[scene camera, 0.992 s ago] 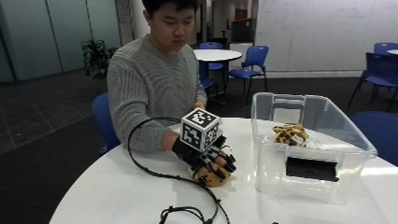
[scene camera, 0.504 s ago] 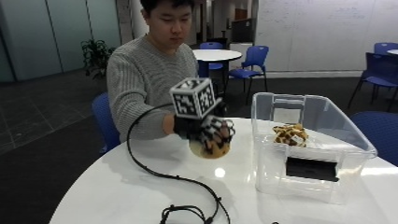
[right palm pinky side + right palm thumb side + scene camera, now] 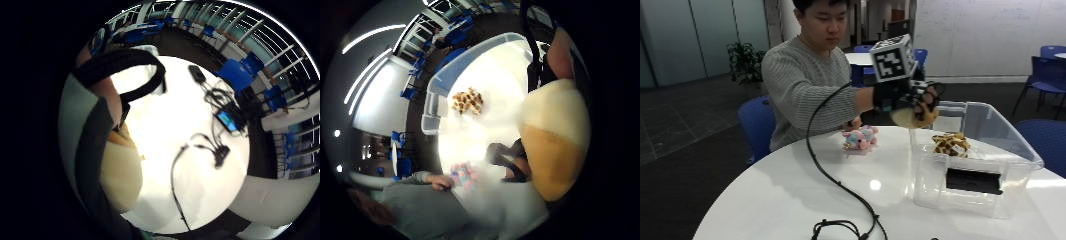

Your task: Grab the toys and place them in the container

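Round white surface (image 3: 806, 200) | hand (image 3: 903, 97) curled round tan plush toy (image 3: 911, 117), raised above container (image 3: 1013, 150) near rim | spotted toy (image 3: 950, 144) inside container; pink toy (image 3: 859, 138) beside container | plush likely soft, light: grip across body.

Cream-and-tan plush toy (image 3: 554, 142) close to the palm, above clear container (image 3: 436, 95) holding a giraffe toy (image 3: 467, 101)

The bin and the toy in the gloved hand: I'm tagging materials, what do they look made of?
Bin: looks like clear, glossy hard plastic; the spotted toy inside shows through its wall. Toy held by the right hand: probably plush fabric, with a matte, soft-looking cream and tan surface in the thumb side palm view.
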The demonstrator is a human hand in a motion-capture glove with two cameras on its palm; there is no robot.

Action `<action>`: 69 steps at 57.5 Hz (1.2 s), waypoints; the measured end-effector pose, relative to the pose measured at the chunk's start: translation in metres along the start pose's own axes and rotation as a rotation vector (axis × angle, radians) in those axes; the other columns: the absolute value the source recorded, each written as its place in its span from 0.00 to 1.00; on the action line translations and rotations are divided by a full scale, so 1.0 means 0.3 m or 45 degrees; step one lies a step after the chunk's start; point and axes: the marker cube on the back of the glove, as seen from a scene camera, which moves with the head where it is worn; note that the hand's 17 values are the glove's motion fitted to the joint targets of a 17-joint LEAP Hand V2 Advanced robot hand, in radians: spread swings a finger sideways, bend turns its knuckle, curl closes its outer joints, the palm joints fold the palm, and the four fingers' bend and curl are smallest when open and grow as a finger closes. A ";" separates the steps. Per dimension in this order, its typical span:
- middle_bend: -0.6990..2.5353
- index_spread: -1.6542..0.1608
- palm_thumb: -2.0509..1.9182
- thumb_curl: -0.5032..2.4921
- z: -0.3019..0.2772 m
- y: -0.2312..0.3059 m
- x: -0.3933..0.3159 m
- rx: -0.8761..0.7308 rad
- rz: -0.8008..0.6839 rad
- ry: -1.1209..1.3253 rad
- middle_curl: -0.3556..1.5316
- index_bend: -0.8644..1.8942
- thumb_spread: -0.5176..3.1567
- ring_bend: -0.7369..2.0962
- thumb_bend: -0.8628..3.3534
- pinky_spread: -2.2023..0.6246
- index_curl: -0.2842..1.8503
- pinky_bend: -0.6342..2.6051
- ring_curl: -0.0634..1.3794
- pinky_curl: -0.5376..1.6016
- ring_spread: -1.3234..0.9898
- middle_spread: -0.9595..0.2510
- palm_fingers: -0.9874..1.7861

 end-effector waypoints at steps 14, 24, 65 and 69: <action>0.37 0.68 0.65 0.48 0.142 -0.231 -0.218 -0.051 -0.053 0.165 0.51 0.49 0.36 0.50 0.23 0.67 0.54 0.52 0.51 0.46 0.30 0.53 0.57; 0.37 0.67 0.65 0.49 0.175 -0.237 -0.196 -0.063 -0.036 0.204 0.53 0.48 0.37 0.50 0.22 0.67 0.56 0.53 0.53 0.46 0.30 0.53 0.55; 0.25 0.69 0.51 0.33 0.275 -0.079 -0.069 -0.386 0.062 0.135 0.36 0.37 0.48 0.30 0.20 0.80 0.38 0.45 0.30 0.41 0.54 0.68 0.26; 0.25 0.70 0.52 0.32 0.250 -0.023 -0.093 -0.367 0.027 0.087 0.35 0.37 0.48 0.30 0.20 0.80 0.37 0.44 0.29 0.40 0.55 0.69 0.26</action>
